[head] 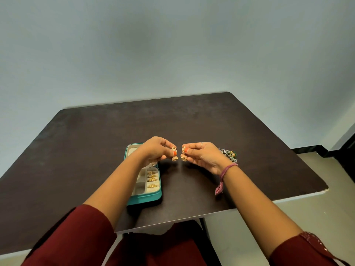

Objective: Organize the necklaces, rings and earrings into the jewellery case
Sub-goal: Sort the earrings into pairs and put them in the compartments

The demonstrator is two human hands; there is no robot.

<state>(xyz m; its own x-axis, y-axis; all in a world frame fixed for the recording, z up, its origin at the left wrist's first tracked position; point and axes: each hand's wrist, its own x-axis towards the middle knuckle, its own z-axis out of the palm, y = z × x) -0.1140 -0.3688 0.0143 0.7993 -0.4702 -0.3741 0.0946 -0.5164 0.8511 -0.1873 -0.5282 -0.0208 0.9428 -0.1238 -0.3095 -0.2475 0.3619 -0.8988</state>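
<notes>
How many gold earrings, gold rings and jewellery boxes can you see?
Gold earrings: 2, one in the left hand at, one in the right hand at
Gold rings in the teal jewellery box: 4
Jewellery boxes: 1
Total: 7

No text, label, brand, number or sign can be read anywhere in this view.

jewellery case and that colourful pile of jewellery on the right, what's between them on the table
In the head view, only bare dark table lies between the jewellery case and the colourful pile. Above that stretch, the left hand and right hand each hold a gold earring.
</notes>
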